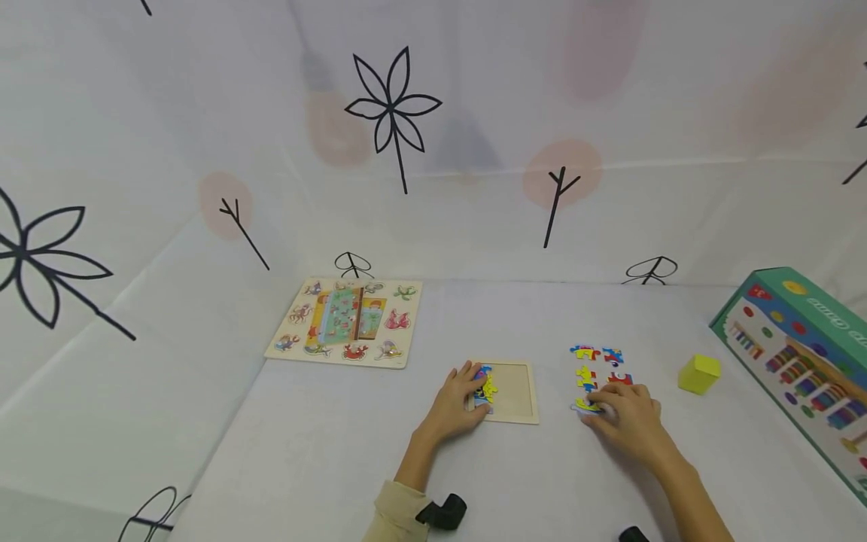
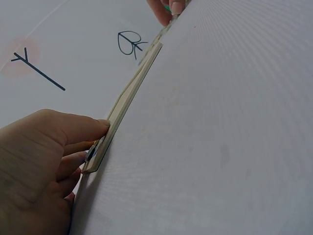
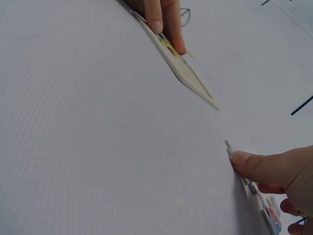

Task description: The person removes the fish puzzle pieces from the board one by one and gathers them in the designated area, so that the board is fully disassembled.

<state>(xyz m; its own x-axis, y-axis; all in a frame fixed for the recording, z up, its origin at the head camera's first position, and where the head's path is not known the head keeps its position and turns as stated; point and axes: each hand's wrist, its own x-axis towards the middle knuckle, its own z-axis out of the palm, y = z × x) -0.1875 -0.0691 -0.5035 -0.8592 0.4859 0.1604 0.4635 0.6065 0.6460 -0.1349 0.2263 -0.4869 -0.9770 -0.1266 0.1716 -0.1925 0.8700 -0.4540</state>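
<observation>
Currently, tray (image 1: pixel 515 391) lies flat on the worktop (image 1: pixel 325 452), mid-scene, between the two hands. Placed pieces (image 1: pixel 489 390) fill a strip along its left side; the rest of its bed is bare wood. Left hand (image 1: pixel 452 405) grips the tray's left end, thumb toward the near edge, the other fingers reaching over the placed pieces toward the far edge.

To the right of the tray, well apart from it: loose pieces (image 1: pixel 585 352), laid out in rows. Right hand (image 1: pixel 630 421) is at the nearest row, thumb and forefinger together on the near piece (image 1: pixel 585 407), apparently in a pinch. Cannot tell whether that piece has left the cloth. Anything under the palm is hidden.

Step in hand, as judged: picking up one piece while the other hand steadies the tray. Next move probably calls for lifting it clear of its neighbours, carrying it left, turning it to match, and pressing its tabs into the open edge of the strip. The left fingers may need to shift if they block the join.

Further out: yellow block (image 1: pixel 699 375) right of the loose pieces; large box (image 1: pixel 802 361) at far right; picture board (image 1: pixel 400 336) at far left, flat.
</observation>
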